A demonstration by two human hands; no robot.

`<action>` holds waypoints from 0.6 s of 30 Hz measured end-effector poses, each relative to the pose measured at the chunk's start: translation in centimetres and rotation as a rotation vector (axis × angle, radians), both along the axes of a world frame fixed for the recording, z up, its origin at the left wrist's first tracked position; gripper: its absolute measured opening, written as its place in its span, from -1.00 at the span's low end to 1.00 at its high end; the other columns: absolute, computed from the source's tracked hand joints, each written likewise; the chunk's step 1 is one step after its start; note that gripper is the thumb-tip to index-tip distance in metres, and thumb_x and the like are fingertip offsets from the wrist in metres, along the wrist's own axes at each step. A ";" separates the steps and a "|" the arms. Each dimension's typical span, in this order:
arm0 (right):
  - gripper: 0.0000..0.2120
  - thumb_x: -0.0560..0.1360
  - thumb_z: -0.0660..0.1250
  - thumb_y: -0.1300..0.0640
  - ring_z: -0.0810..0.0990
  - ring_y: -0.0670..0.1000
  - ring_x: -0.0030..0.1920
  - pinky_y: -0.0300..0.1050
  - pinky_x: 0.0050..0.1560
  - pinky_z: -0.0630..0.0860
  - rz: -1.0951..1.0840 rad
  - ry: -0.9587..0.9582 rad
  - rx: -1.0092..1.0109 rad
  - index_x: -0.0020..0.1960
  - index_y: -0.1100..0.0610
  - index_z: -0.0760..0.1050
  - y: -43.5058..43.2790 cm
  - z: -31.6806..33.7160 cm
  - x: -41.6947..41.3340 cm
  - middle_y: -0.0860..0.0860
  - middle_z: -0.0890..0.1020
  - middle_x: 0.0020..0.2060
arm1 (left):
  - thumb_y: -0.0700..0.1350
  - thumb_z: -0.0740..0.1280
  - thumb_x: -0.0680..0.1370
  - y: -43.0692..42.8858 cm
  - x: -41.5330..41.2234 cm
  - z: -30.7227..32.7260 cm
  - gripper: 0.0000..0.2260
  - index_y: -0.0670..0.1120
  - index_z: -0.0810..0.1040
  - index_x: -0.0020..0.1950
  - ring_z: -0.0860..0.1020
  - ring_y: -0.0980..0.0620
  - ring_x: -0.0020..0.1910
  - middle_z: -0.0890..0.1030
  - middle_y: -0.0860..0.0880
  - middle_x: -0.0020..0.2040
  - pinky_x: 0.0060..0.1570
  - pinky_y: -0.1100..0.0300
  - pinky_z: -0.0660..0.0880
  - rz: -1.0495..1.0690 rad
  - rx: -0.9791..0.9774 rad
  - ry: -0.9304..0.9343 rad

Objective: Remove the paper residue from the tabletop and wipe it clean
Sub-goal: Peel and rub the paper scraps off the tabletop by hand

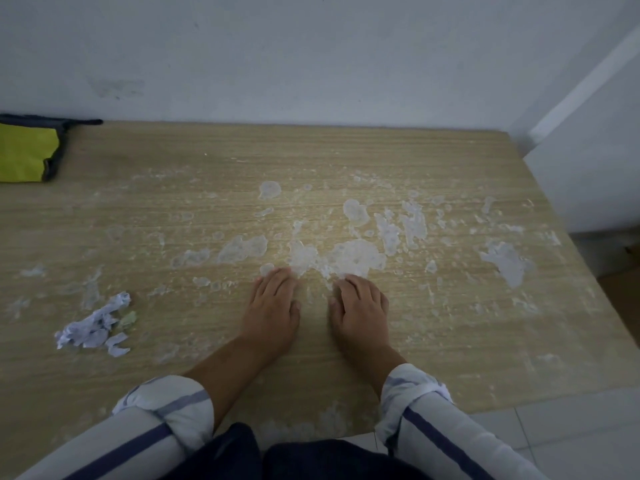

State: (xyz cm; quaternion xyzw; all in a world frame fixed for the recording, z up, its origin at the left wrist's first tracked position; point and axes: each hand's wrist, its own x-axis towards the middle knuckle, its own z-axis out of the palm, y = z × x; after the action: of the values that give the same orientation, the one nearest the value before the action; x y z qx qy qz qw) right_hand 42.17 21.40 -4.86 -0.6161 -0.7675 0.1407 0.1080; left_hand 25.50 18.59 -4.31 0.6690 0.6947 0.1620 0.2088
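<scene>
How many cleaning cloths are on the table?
1: a yellow cloth with dark edging at the far left of the table, partly out of frame. More could lie outside the view.

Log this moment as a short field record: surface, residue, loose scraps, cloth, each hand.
surface: wood-grain tabletop
paper residue: whitish patches stuck across the middle and right, largest just beyond the fingertips
scrap pile: crumpled pale paper bits, near left
cloth: yellow with dark edging, far left, lying untouched
left hand: palm down, fingertips at the residue's near edge
right hand: palm down beside it, fingertips at the same patch
wiping: not yet begun
</scene>
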 end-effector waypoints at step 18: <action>-0.70 0.53 0.13 0.00 0.37 0.10 0.28 0.07 0.28 0.24 -0.004 -0.013 -0.015 0.19 0.08 0.45 0.0 0.2 -0.2 0.04 0.47 0.24 | 0.06 0.13 0.52 1.2 -1.1 0.1 -0.72 0.06 0.62 -0.02 0.43 -0.10 0.23 0.55 0.00 0.14 0.16 -0.03 0.33 -0.035 0.080 0.111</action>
State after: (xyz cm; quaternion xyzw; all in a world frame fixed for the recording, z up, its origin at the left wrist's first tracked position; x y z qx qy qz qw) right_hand 41.96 21.37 -4.63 -0.6192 -0.7659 0.1422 0.0989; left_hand 24.44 19.81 -4.23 0.6968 0.6864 0.1484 0.1459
